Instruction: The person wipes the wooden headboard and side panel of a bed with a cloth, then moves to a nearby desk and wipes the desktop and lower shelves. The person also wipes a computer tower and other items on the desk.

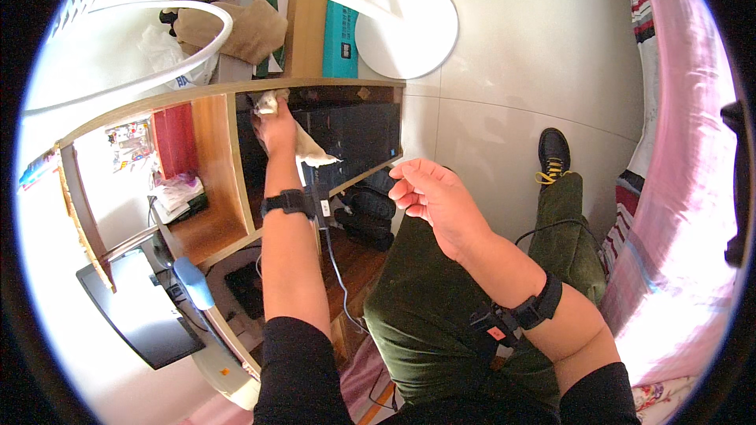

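My left hand (276,130) grips a crumpled cream-coloured cloth (310,147) inside an open compartment of a wooden cabinet. A corner of the cloth hangs down to the right, over the glossy black computer case (366,130) that stands in the compartment. My right hand (428,198) is raised in front of the cabinet, above my right thigh, with its fingers loosely curled and nothing seen in them. A black strap is around each forearm.
A lamp's round white base (407,28) stands on the tiled floor beside a teal box (341,38). A blue-grey cable (339,283) runs below my left forearm. At left is a monitor (139,307); at right hangs a pink bed cover (688,130). Dark bags (366,206) lie under the compartment.
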Available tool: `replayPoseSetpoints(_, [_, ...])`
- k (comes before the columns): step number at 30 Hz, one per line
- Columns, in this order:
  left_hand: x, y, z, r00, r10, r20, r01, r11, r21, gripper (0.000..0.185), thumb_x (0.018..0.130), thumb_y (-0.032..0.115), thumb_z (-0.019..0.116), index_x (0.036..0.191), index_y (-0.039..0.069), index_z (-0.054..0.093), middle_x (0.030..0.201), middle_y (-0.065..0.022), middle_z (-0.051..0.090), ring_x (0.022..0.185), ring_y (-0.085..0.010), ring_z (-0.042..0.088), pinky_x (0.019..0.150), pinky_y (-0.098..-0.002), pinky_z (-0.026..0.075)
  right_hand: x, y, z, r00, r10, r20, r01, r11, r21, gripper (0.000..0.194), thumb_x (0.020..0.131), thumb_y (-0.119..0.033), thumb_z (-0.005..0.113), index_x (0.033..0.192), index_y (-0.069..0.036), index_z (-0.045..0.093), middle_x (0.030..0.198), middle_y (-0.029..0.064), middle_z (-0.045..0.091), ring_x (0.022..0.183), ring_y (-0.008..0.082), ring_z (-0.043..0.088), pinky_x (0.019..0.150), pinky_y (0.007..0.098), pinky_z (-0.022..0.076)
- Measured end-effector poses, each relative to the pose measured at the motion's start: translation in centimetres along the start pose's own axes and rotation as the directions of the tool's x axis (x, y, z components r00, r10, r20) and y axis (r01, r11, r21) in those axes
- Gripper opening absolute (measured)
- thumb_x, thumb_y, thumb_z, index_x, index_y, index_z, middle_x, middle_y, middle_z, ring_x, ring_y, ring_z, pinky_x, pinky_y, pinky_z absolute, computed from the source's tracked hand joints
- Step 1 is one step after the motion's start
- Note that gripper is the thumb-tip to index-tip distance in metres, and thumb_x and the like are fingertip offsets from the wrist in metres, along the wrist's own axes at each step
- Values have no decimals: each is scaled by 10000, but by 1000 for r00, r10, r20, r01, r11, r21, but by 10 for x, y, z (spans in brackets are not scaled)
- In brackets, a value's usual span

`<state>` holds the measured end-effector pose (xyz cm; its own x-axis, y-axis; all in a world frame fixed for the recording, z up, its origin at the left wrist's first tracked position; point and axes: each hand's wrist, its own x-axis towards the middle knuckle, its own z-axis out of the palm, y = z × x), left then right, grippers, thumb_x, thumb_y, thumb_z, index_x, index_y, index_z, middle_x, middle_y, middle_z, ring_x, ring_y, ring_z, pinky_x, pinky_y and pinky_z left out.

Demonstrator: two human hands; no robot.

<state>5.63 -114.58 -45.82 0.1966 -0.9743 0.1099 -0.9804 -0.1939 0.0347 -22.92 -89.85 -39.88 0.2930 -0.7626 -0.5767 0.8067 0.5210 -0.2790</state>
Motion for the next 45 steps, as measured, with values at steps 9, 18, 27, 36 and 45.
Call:
replayPoseSetpoints(9, [-139,27,-33,919,368,-142,-378,924,-51,656,832,216,615,1313,-117,320,1375,-292,275,1256,-445,296,1059,-451,261,-4,0,2,1000,9,9,-9,1000,-22,190,920,-297,514,929,-127,597,786,-28,595,726,73,521,707,233,397])
replayPoseSetpoints(18, [-212,13,-74,921,296,253,-341,928,154,629,712,-115,518,1284,141,463,1439,-258,162,1263,-473,311,995,-490,364,-7,-10,-1,1000,-12,-1,12,1000,16,193,920,-297,515,922,-121,595,790,-24,594,728,75,520,711,234,398])
replayPoseSetpoints(27, [-163,42,-58,858,489,158,-514,828,224,558,746,-58,516,1249,182,512,1425,-259,229,1303,-436,280,1030,-443,331,-10,-12,-1,1000,-4,22,3,1000,29,196,923,-290,507,922,-115,594,790,-18,597,730,81,528,712,236,404])
replayPoseSetpoints(36, [-109,93,-37,811,578,93,-570,742,354,579,698,2,602,1223,238,542,1365,-115,382,1249,-339,373,1015,-450,334,-6,-11,-3,1000,2,19,-3,999,37,198,926,-295,504,928,-121,597,788,-23,602,730,76,535,709,238,406])
replayPoseSetpoints(45, [-130,63,-41,692,682,236,-713,596,369,346,861,158,459,1192,165,559,1403,-50,399,1366,-278,239,1064,-519,225,-6,-12,-4,1000,-18,14,18,1000,20,212,934,-307,494,925,-122,597,787,-25,599,727,73,528,715,240,407])
